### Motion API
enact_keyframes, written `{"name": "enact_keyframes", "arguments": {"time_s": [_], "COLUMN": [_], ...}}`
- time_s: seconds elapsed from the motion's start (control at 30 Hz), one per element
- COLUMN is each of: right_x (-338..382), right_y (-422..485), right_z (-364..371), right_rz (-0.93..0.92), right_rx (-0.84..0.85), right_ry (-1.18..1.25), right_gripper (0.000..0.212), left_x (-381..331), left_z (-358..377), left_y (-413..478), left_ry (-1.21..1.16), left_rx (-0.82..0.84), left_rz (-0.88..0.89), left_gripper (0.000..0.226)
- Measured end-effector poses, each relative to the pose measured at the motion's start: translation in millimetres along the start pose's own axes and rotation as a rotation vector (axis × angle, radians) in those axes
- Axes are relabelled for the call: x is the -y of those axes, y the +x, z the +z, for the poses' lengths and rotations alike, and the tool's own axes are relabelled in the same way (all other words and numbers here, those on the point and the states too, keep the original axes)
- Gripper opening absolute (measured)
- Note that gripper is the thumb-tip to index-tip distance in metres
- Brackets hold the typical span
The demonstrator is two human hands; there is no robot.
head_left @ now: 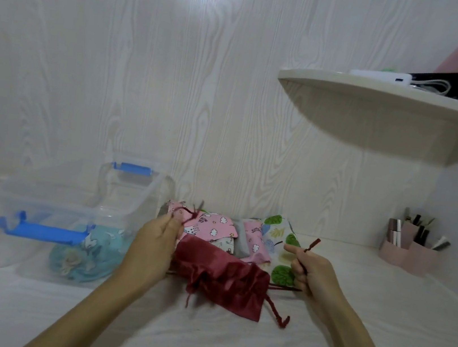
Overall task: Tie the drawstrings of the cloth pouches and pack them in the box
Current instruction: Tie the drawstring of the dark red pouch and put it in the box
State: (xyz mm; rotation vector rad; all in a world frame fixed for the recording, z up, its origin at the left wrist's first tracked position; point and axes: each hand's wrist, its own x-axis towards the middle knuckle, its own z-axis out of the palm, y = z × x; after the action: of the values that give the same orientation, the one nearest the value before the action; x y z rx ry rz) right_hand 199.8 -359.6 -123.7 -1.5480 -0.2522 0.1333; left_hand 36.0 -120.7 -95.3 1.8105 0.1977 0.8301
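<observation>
A dark red satin pouch (221,279) lies on the white table between my hands, its mouth gathered. My left hand (153,246) pinches one dark red drawstring (186,214) at the pouch's left. My right hand (311,271) grips the other drawstring (311,244), whose end sticks up above the fingers. Another cord end trails off the pouch at the lower right. Behind the red pouch lie a pink printed pouch (209,225) and a white leaf-print pouch (281,240). The clear plastic box (115,207) with blue latches stands at the left and holds a light blue pouch (84,255).
The box's blue latch (43,232) faces the front, with the clear lid (137,183) behind it. Pink holders with cosmetics (413,245) stand at the far right by the wall. A white shelf (394,114) with devices on it hangs overhead at the right.
</observation>
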Motion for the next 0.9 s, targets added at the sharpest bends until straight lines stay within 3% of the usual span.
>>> {"name": "enact_keyframes", "arguments": {"time_s": [0.2, 0.37, 0.53, 0.6, 0.7, 0.83, 0.9], "right_x": [-1.1, -2.7, -2.9, -4.4, 3.5, 30.7, 44.8], "right_y": [2.2, 6.6, 9.8, 8.3, 3.1, -9.1, -17.3], "right_z": [1.1, -12.3, -16.4, -13.9, -7.2, 30.7, 57.2], "right_rz": [-0.045, -0.103, -0.148, -0.188, -0.243, -0.270, -0.240], "right_rx": [-0.113, -0.286, -0.369, -0.368, -0.255, 0.062, 0.313], "right_ry": [-0.069, -0.159, -0.266, -0.309, -0.227, -0.279, -0.388], "right_gripper": [0.029, 0.029, 0.029, 0.029, 0.027, 0.027, 0.019], "left_x": [5.7, 9.4, 17.2, 17.9, 13.7, -21.0, -37.9], "left_z": [-0.4, -9.5, -14.0, -14.5, -18.0, 1.3, 13.8], "left_y": [-9.3, -12.1, -16.8, -18.1, -9.9, 2.6, 7.4], "left_ry": [0.950, 1.232, 1.410, 1.331, 0.799, -0.192, -0.354], "left_rx": [0.436, 0.412, 0.450, 0.430, 0.317, 0.411, 0.424], "left_rz": [0.122, 0.104, 0.062, 0.090, 0.078, -0.302, -0.271], "left_gripper": [0.038, 0.022, 0.032, 0.024, 0.034, 0.037, 0.034]}}
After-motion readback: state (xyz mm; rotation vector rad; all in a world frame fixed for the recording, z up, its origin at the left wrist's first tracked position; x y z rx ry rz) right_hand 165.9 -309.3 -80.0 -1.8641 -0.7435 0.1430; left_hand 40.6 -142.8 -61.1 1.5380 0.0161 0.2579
